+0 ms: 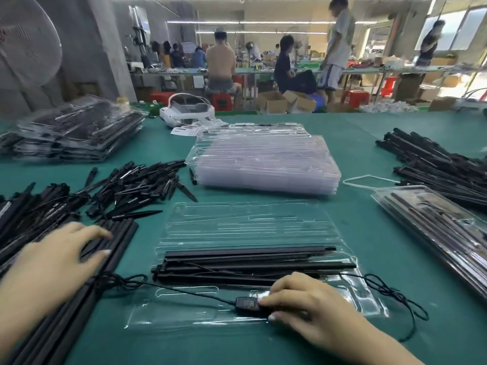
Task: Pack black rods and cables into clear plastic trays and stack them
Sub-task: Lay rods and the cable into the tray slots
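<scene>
1. Clear plastic tray lies open on the green table straight ahead, with several black rods lying side by side across its middle, ends pointing left and right
2. Right hand rests on the tray's near section, fingers curled over a small black inline controller and pressing it down; a thin black cable runs from it, looping off past the tray's right edge
3. Left hand lies flat, fingers spread and relaxed, on a bundle of loose black rods at the left (it grasps nothing that I can see)
4. Behind the tray sits a stack of empty clear trays; a heap of short black spikes lies to its left
5. Filled trays are stacked at far left, and another packed tray lies at right, near a further pile of rods
</scene>
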